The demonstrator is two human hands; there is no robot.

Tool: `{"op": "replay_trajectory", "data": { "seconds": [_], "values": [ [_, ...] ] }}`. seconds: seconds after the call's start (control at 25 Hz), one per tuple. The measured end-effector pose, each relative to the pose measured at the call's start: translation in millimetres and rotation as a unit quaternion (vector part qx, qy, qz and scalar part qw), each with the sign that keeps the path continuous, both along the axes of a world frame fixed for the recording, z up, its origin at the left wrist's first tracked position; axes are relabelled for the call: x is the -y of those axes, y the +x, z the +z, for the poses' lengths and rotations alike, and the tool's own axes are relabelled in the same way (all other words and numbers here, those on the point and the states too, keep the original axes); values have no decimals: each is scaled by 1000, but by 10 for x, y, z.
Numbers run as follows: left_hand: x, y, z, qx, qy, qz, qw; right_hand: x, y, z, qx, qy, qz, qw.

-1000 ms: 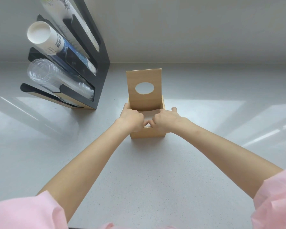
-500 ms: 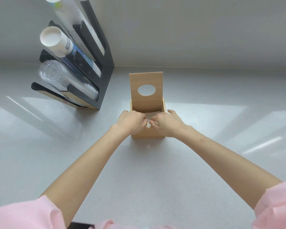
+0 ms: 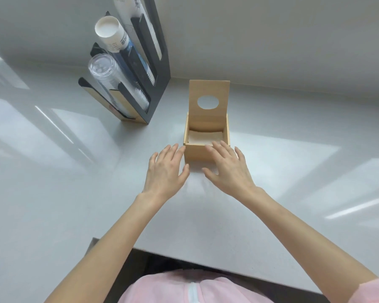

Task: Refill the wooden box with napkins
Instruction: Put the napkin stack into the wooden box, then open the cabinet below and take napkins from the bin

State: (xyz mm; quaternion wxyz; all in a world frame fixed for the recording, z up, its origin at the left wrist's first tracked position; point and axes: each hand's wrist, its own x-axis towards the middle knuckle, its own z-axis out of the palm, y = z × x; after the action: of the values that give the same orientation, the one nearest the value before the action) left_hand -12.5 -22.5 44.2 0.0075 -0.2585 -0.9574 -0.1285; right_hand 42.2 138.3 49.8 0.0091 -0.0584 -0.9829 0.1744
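The wooden box (image 3: pixel 197 157) stands on the pale counter with its lid (image 3: pixel 208 92) raised upright, an oval hole in the lid. Pale napkins (image 3: pixel 204 137) lie flat inside the box, below the rim. My left hand (image 3: pixel 165 171) hovers just left of the box's front, fingers spread, holding nothing. My right hand (image 3: pixel 229 169) is spread in front of the box, its fingertips near the front rim, also holding nothing.
A black cup dispenser (image 3: pixel 158 62) stands at the back left with a stack of clear plastic cups (image 3: pixel 105 75) and paper cups (image 3: pixel 113 33). The counter's front edge (image 3: pixel 184 261) lies close to my body. A wall rises behind the box.
Both hands have come out of the box and drawn back toward me, opening flat. The napkins they were pressing now lie uncovered inside. The camera has tilted down.
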Motion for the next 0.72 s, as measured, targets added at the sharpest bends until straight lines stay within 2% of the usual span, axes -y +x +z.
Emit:
{"op": "replay_trajectory", "data": {
  "seconds": [0.36, 0.72],
  "values": [
    [563, 606, -102, 27, -44, 6, 999, 547, 660, -192, 53, 8, -23, 998],
    [1141, 1464, -148, 38, -32, 9, 999, 1067, 1596, -225, 56, 18, -29, 998]
  ]
}}
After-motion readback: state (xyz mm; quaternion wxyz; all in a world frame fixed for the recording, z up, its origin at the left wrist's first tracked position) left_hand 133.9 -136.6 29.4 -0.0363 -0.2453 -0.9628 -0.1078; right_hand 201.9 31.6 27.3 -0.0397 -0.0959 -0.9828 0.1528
